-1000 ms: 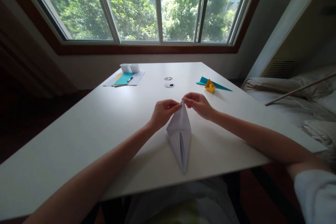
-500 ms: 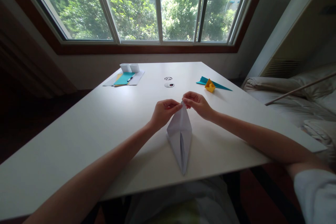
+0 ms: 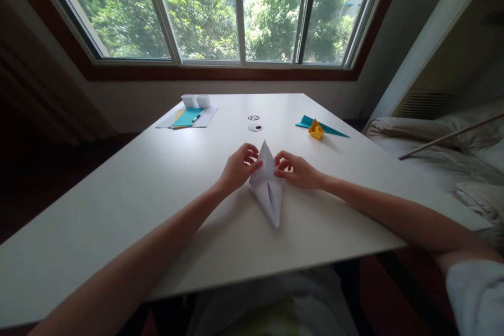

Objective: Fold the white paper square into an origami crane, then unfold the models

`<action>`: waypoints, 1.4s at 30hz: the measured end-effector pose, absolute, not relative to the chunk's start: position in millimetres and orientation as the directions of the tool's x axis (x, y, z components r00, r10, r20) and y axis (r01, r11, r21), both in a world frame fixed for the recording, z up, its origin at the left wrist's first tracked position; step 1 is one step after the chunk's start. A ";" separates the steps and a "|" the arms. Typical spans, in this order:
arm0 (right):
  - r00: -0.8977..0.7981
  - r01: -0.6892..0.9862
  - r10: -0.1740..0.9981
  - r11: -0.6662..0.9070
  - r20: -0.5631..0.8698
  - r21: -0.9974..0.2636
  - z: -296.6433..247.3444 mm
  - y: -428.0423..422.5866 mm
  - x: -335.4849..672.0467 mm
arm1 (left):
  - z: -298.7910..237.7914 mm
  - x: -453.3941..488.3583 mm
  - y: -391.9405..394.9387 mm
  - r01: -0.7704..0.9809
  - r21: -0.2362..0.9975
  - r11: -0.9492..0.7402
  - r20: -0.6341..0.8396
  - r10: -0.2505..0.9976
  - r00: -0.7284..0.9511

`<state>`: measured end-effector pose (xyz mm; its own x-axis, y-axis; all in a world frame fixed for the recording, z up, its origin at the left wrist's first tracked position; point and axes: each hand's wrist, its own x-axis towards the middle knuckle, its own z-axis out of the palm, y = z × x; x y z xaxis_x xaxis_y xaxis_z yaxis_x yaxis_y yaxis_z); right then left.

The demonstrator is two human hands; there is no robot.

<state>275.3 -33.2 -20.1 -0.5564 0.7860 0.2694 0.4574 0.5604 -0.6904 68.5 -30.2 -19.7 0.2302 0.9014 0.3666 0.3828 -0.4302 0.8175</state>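
**A:** so what's with the white folded paper (image 3: 266,172)? where is it exactly?

**B:** near side of the white table (image 3: 118,194), right between the two hands. long diamond shape, one tip toward the window (image 3: 268,10), the other toward the person, with a slit down the near half. can't tell how much of it is lifted off the tabletop tbh.

**A:** and the fingers?

**B:** left hand (image 3: 241,167) has its thumb over the left edge, other fingers loosely curled. right hand (image 3: 296,169) is at the right edge, small gap between thumb and forefinger. both grips look narrow, but I can't tell whether paper is actually pinched in either. far tip is free.

**A:** how would it handle, you think?

**B:** super light, I'd guess. stiffer along the creases where layers stack, floppy on single flaps. tips probably bend or crush easily, and smooth paper might skate on that tabletop. I'd hold both side edges near the widest part, light thumb pressure, and not squeeze the points.

**A:** anything close enough to bump?

**B:** nah, the yellow paper boat (image 3: 316,130) and teal folded paper (image 3: 334,130) are well apart, farther off to the right.
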 end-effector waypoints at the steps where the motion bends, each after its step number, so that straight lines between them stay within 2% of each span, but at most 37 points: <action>1: -0.545 0.486 0.790 0.569 0.279 -0.663 -20.0 -32.7 275.6 | -21.5 65.7 -30.5 0.455 0.773 -0.442 0.337 0.894 0.296; 5: -0.529 0.570 0.795 0.592 0.297 -0.569 -21.7 -32.0 276.8 | -29.1 57.2 -33.2 0.631 0.538 -0.559 0.287 0.826 0.486; 10: -0.599 0.623 0.720 0.693 0.350 -0.362 -27.8 -32.7 278.0 | -29.0 57.6 -42.1 0.766 0.264 -0.586 0.214 0.810 0.545; 13: -0.618 0.664 0.710 0.701 0.338 -0.260 -28.7 -35.2 278.8 | -22.7 60.4 -50.8 0.792 0.181 -0.583 0.138 0.812 0.566; 22: -0.693 0.659 0.679 0.733 0.243 -0.170 -22.0 -43.6 278.2 | -23.4 54.4 -58.0 0.800 0.177 -0.573 -0.103 0.798 0.594; 30: -0.647 0.664 0.689 0.720 0.327 -0.202 -31.7 -34.8 276.2 | -23.9 67.3 -57.5 0.824 0.104 -0.557 0.054 0.831 0.554; 37: -0.697 0.657 0.674 0.737 0.242 -0.161 -25.8 -41.0 278.9 | -21.4 67.1 -63.7 0.820 0.167 -0.547 -0.123 0.814 0.567; 42: -0.713 0.671 0.685 0.728 0.150 -0.138 -21.3 -45.0 279.8 | -22.0 65.8 -64.6 0.822 0.194 -0.535 -0.140 0.815 0.563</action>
